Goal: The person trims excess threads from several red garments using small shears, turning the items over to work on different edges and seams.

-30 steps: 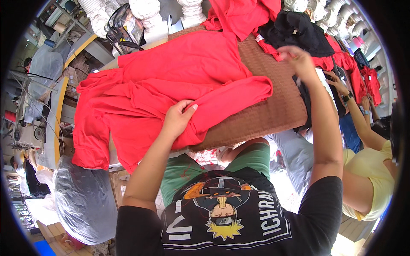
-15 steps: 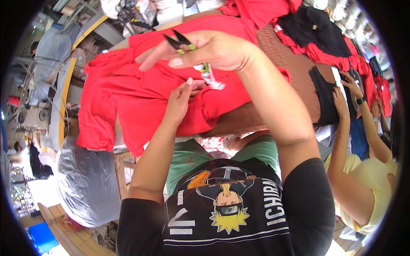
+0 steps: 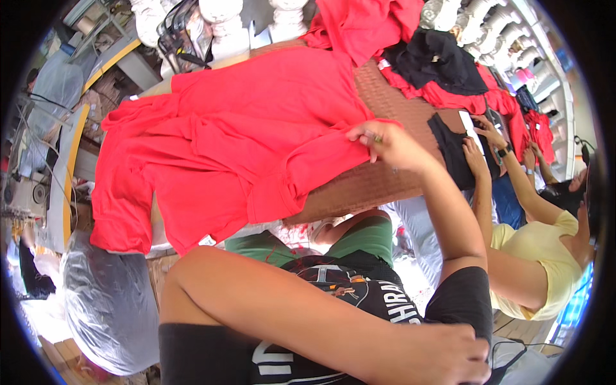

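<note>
In the head view, a soft, wrinkled red garment (image 3: 244, 135) is spread over the counter (image 3: 398, 106), brown and woven in texture. The garment's folded right end is pinched in the grip of the right hand (image 3: 385, 146). The left hand (image 3: 449, 355) is held across the body, fingers curled; whether anything is gripped there cannot be told. The counter's left edge is overhung by the garment; bare room is seen between it and the black cloth (image 3: 452, 151).

The place looks like a garment workshop: a sewing machine (image 3: 27, 197) stands at left, a thread spool (image 3: 85, 25) at far left, a red garment (image 3: 269, 86) lies across a brown-topped table (image 3: 366, 189), and at right a co-worker (image 3: 529, 266) handles black cloth (image 3: 454, 159).
</note>
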